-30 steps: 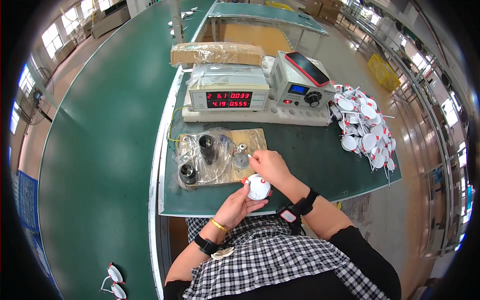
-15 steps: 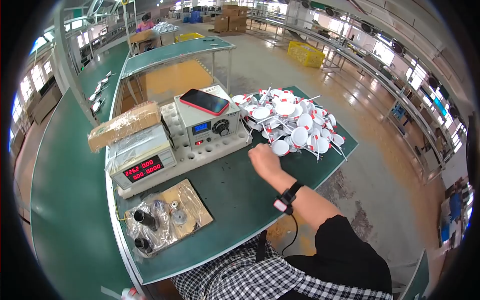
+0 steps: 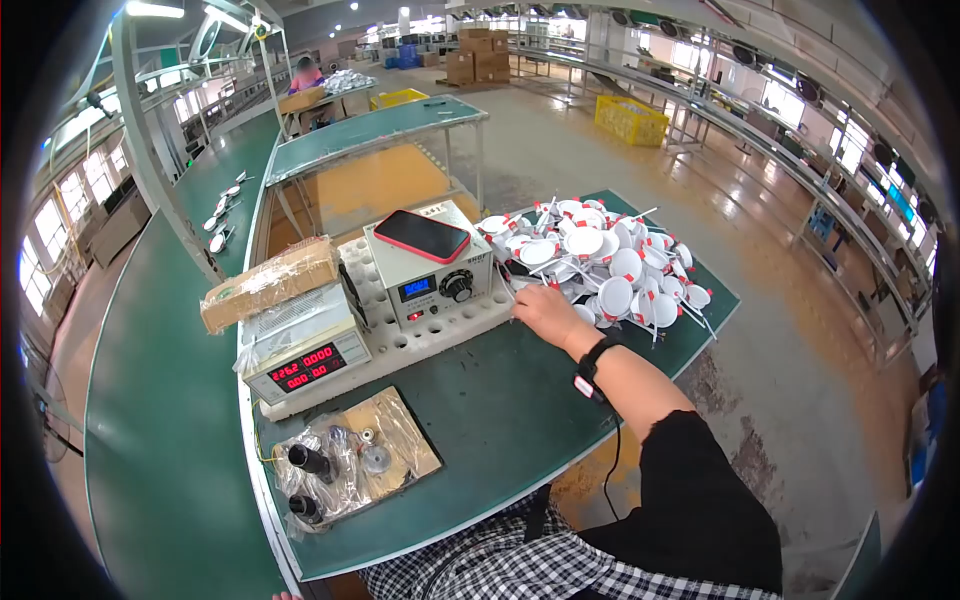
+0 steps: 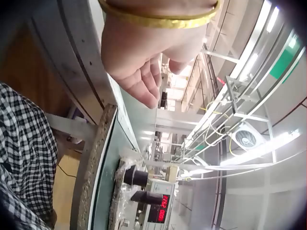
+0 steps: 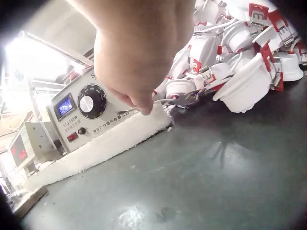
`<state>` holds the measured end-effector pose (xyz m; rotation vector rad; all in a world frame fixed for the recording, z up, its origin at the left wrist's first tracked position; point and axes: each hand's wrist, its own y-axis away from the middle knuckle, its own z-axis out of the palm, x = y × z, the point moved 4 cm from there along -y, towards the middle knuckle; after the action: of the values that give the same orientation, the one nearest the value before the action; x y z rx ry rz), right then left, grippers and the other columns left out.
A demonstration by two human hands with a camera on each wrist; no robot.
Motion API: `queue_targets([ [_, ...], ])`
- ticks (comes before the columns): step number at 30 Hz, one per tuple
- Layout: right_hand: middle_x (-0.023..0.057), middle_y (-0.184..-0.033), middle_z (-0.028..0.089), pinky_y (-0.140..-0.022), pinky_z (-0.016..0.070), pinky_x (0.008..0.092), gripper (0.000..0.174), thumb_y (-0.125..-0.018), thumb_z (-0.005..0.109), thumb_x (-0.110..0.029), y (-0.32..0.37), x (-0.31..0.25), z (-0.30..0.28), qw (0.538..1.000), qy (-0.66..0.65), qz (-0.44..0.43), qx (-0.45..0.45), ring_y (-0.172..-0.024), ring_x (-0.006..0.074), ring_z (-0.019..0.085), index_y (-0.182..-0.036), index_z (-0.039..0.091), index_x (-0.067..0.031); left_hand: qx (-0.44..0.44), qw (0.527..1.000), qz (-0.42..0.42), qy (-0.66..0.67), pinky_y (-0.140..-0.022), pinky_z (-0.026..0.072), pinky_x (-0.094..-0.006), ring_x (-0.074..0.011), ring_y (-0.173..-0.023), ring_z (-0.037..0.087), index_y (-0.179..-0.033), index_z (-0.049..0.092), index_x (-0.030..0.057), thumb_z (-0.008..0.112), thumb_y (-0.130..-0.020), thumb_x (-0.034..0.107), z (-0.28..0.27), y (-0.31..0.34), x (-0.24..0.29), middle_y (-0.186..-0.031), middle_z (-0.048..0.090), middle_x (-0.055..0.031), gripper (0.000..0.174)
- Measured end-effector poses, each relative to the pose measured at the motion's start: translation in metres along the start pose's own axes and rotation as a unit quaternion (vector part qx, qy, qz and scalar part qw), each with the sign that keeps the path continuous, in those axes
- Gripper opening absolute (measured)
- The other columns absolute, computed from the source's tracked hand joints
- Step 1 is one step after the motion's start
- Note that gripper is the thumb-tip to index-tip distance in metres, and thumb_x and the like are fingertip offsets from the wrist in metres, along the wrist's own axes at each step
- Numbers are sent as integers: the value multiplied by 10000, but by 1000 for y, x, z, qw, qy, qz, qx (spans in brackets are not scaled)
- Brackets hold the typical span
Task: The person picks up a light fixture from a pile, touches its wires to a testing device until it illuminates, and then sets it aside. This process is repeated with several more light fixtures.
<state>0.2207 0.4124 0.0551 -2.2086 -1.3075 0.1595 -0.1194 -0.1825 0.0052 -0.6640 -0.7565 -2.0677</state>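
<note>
My right hand (image 3: 551,316) reaches to the near left edge of a pile of white round downlights (image 3: 626,264) with red spring clips. In the right wrist view its fingers pinch a thin white cable (image 5: 159,101) beside the pile. A single downlight (image 5: 247,88) lies tilted at the pile's front. My left hand (image 4: 144,62), with a yellow bangle at its wrist, hangs over the table edge, fingers loosely bent and nothing in them. Only its fingertips show at the bottom of the head view.
A dial-controlled power box (image 3: 425,287) carrying a red-edged phone (image 3: 422,235) and a meter (image 3: 308,372) with red digits stand on white foam (image 3: 440,331). In front lies a plastic-wrapped wooden board (image 3: 412,440) with two black sockets. More downlights (image 3: 222,212) lie on the long left bench.
The downlight held between both hands has left them. My right hand has moved to the pile and now pinches a cable; the head view has swung right, and the meter's digits have changed.
</note>
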Motion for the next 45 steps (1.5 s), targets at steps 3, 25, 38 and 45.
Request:
queue_targets([
  [3,74,-818,586,-703,488,372,74,-782,604,-125,8,-12,-21,988,-121,74,64,-842,262,585,-788,619,-53,-26,998,-17,-56,-1032,372,-333,-234,-1156,504,-1268,495,17,462,-975,333,10,-29,-14,-1261,552,-117,432],
  [25,35,-717,625,-484,451,212,194,-942,531,-161,-19,-245,-77,679,-662,266,-171,-521,67,558,-910,615,10,-430,581,456,-519,-812,489,-382,-301,-944,584,-1152,590,34,623,-773,-25,308,-30,-126,-1011,612,-131,385],
  [38,83,-792,616,-556,516,209,217,-972,475,-143,-33,-258,-75,617,-721,315,-4,-642,106,611,-1003,573,48,-321,866,76,-376,-942,462,-355,-246,-1122,555,-1274,490,-3,509,-952,173,208,-53,-135,-1238,550,-144,367],
  [45,96,-860,614,-629,544,248,234,-979,462,-150,-42,-265,-67,571,-749,336,-6,-761,135,611,-1080,565,34,-329,894,-186,-239,-943,485,-336,-242,-1131,558,-1349,337,-35,446,-986,203,183,-25,-174,-1255,522,-159,448],
])
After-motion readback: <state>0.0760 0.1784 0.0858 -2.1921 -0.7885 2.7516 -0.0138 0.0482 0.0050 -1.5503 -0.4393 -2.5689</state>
